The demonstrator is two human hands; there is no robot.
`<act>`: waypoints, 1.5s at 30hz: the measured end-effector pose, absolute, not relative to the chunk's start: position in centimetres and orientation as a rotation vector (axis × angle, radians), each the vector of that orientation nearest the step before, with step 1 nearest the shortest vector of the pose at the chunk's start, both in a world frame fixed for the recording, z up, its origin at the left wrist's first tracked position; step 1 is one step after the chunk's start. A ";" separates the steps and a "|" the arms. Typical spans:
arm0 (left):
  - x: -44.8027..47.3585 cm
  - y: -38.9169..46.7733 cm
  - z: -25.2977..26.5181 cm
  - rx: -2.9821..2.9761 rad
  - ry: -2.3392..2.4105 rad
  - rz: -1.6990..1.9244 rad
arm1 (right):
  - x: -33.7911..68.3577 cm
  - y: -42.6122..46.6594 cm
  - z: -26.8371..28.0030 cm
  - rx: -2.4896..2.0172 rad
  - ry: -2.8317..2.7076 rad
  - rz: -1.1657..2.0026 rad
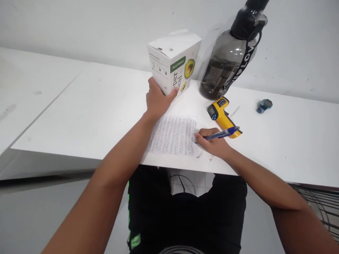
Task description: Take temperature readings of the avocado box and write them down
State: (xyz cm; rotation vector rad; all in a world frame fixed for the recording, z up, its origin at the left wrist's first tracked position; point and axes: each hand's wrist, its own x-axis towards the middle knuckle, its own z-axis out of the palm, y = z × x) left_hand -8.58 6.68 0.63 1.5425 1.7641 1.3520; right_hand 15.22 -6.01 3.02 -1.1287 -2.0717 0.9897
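Note:
My left hand [159,98] is wrapped round the lower part of a white carton [161,67] with avocado pictures, which stands tilted on the table by the wall. In my right hand [212,141] is a blue pen [222,134], its tip down at the right edge of a sheet of paper [173,135] covered in dense handwriting. The sheet lies between my two arms near the table's front edge. Just beyond my right hand rests a yellow infrared thermometer [224,116], partly behind the pen.
A large dark water bottle [225,60] stands against the wall behind the thermometer. Further right lies a small blue device with a screen [264,106]. The white table [286,148] has its front edge just above my lap. A wire rack [323,208] is at the lower right.

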 end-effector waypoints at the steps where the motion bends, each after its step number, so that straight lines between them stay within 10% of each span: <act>1: -8.6 6.6 0.8 1.542 1.769 1.346 | 15.3 -6.0 3.0 -1.126 -2.071 0.995; 29: -9.5 7.3 -0.2 1.299 1.526 1.587 | 18.9 -3.6 4.4 -1.980 -2.115 -0.161; 37: -9.5 7.0 0.5 1.239 1.184 1.920 | 19.1 -2.8 4.7 -2.151 -1.981 0.450; 45: -8.4 6.6 1.0 1.150 0.999 1.835 | 19.1 -3.5 5.4 -1.304 -1.682 0.972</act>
